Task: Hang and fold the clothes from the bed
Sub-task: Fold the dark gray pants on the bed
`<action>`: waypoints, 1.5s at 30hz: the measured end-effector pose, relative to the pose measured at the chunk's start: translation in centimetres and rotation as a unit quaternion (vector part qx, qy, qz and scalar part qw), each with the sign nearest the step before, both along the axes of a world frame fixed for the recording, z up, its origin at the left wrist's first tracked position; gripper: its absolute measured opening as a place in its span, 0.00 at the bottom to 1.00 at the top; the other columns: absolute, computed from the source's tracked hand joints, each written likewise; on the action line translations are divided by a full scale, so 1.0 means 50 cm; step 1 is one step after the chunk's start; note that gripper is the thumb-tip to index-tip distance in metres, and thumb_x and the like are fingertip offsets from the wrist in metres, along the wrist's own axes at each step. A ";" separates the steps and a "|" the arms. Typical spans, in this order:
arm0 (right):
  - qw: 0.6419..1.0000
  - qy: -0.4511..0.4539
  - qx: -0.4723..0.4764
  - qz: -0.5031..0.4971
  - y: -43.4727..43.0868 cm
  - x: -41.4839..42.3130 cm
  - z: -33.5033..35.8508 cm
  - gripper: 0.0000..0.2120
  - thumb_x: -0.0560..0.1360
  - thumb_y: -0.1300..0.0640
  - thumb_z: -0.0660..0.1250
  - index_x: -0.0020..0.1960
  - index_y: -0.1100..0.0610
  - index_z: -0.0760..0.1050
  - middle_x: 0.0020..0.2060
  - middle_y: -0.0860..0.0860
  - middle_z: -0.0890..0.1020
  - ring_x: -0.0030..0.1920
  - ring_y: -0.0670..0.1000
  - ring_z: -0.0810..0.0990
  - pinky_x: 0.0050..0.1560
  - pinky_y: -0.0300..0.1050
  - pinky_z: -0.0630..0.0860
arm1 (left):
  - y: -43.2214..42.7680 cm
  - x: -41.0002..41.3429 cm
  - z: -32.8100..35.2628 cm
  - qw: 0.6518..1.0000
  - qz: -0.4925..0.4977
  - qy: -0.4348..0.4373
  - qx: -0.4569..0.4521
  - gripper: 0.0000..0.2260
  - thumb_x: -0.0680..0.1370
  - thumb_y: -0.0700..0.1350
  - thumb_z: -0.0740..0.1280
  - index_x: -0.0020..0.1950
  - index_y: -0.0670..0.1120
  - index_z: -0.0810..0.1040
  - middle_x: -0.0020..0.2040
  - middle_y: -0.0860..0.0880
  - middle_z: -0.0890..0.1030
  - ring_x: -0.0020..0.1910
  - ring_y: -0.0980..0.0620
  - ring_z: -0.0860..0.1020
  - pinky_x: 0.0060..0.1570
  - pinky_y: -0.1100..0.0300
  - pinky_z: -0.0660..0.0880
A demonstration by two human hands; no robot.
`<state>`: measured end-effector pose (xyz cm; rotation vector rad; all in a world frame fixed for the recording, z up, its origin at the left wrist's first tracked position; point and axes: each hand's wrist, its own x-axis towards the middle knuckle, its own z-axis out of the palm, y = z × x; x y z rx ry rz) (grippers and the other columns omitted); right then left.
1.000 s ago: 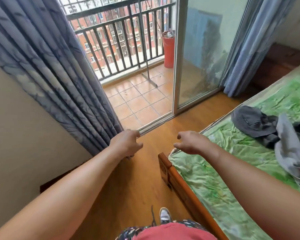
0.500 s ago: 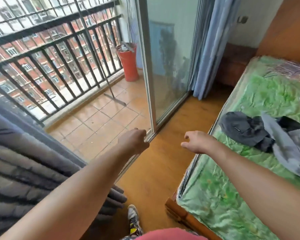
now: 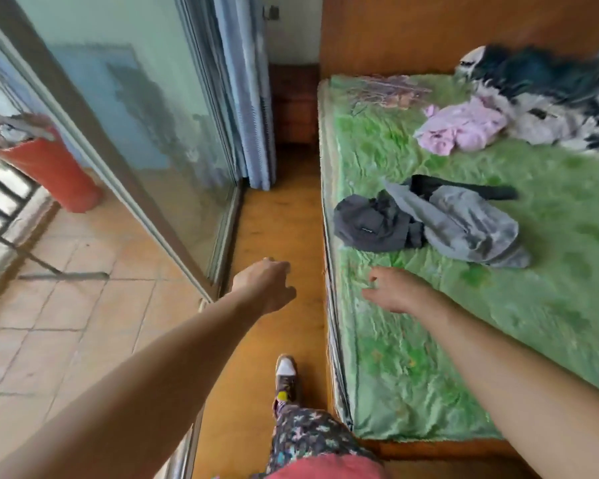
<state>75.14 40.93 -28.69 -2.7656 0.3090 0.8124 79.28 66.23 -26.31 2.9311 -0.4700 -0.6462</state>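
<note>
A: What's the room like?
B: A bed (image 3: 429, 340) under a crumpled green cover fills the right side, with a wooden headboard (image 3: 412, 32) at its far end. A strip of wooden floor (image 3: 277, 223) runs between it and a sliding glass door (image 3: 153, 143) on the left.

A: And past the door?
B: A tiled balcony (image 3: 66, 323) with a red bin (image 3: 49, 167) near dark railings (image 3: 0, 209). A blue-grey curtain (image 3: 248, 98) hangs at the door's far end, beside a dark wooden cabinet (image 3: 294, 102) in the corner.

A: Where are the clothes?
B: All on the bed. Near the floor-side edge lies a dark grey garment (image 3: 370, 224), touching a light grey garment (image 3: 464, 229) with a black garment (image 3: 464, 188) partly under it. Up by the headboard, a lilac garment (image 3: 464, 127) lies against a black-and-white heap (image 3: 550, 91).

A: The hands?
B: Both arms reach forward. The left hand (image 3: 267, 285) hangs over the floor, fingers loosely curled, holding nothing. The right hand (image 3: 395, 288) is over the bed's edge, fingers relaxed, holding nothing either.

A: What lies between it and the clothes?
B: Green cover, up to the dark grey garment. A patterned shoe (image 3: 286, 378) stands on the floor beside the bed.
</note>
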 end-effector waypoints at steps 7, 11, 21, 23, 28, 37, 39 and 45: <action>0.991 0.013 0.020 -0.133 -0.154 0.144 -0.084 0.21 0.79 0.40 0.63 0.64 0.54 0.75 0.60 0.56 0.80 0.56 0.57 0.79 0.51 0.46 0.74 | -0.177 0.269 -0.045 0.989 -0.146 0.032 0.015 0.22 0.78 0.57 0.66 0.71 0.56 0.72 0.64 0.48 0.74 0.61 0.44 0.77 0.54 0.49 0.79; 0.978 0.046 0.034 -0.199 -0.241 0.225 -0.111 0.16 0.78 0.39 0.61 0.48 0.52 0.70 0.40 0.51 0.73 0.45 0.56 0.77 0.46 0.47 0.70 | -0.296 0.428 -0.070 0.978 -0.199 0.052 0.024 0.19 0.78 0.53 0.67 0.69 0.53 0.75 0.64 0.46 0.75 0.64 0.43 0.75 0.58 0.53 0.73; 0.927 0.073 0.049 -0.366 -0.389 0.284 -0.168 0.25 0.78 0.38 0.62 0.65 0.54 0.72 0.62 0.57 0.79 0.59 0.59 0.79 0.52 0.48 0.76 | -0.598 0.654 -0.135 0.924 -0.371 0.079 0.056 0.20 0.80 0.56 0.62 0.69 0.50 0.75 0.69 0.46 0.76 0.67 0.44 0.75 0.63 0.52 0.72; 0.913 0.080 0.061 -0.395 -0.401 0.303 -0.194 0.24 0.78 0.40 0.63 0.67 0.54 0.72 0.64 0.57 0.78 0.61 0.59 0.79 0.56 0.49 0.76 | -0.655 0.691 -0.160 0.904 -0.417 0.075 0.053 0.18 0.81 0.52 0.63 0.69 0.49 0.75 0.68 0.45 0.76 0.67 0.43 0.74 0.62 0.51 0.72; 0.870 0.079 0.086 -0.479 -0.435 0.380 -0.296 0.22 0.78 0.42 0.62 0.66 0.54 0.72 0.65 0.57 0.77 0.63 0.60 0.78 0.59 0.51 0.77 | -0.791 0.793 -0.276 0.849 -0.509 0.097 0.105 0.21 0.81 0.48 0.63 0.74 0.50 0.68 0.70 0.42 0.72 0.67 0.41 0.73 0.62 0.48 0.72; 0.787 0.039 0.152 -0.597 -0.509 0.562 -0.576 0.21 0.80 0.55 0.62 0.72 0.58 0.68 0.67 0.62 0.75 0.64 0.63 0.76 0.58 0.51 0.76 | -0.996 0.936 -0.577 0.758 -0.624 0.098 0.163 0.23 0.75 0.46 0.67 0.70 0.49 0.68 0.64 0.41 0.69 0.64 0.36 0.72 0.61 0.41 0.74; 0.762 0.039 0.159 -0.626 -0.522 0.588 -0.629 0.24 0.79 0.55 0.63 0.74 0.57 0.66 0.67 0.62 0.73 0.64 0.65 0.75 0.59 0.53 0.76 | -1.039 0.943 -0.640 0.738 -0.651 0.082 0.158 0.25 0.77 0.43 0.66 0.73 0.49 0.66 0.67 0.41 0.66 0.65 0.37 0.70 0.62 0.40 0.73; 0.697 0.036 0.226 -0.680 -0.487 0.609 -0.730 0.18 0.75 0.53 0.72 0.61 0.58 0.73 0.56 0.58 0.80 0.58 0.60 0.79 0.47 0.45 0.70 | -1.121 0.934 -0.732 0.677 -0.710 0.104 0.162 0.28 0.75 0.41 0.69 0.73 0.53 0.68 0.70 0.45 0.69 0.68 0.39 0.69 0.62 0.42 0.73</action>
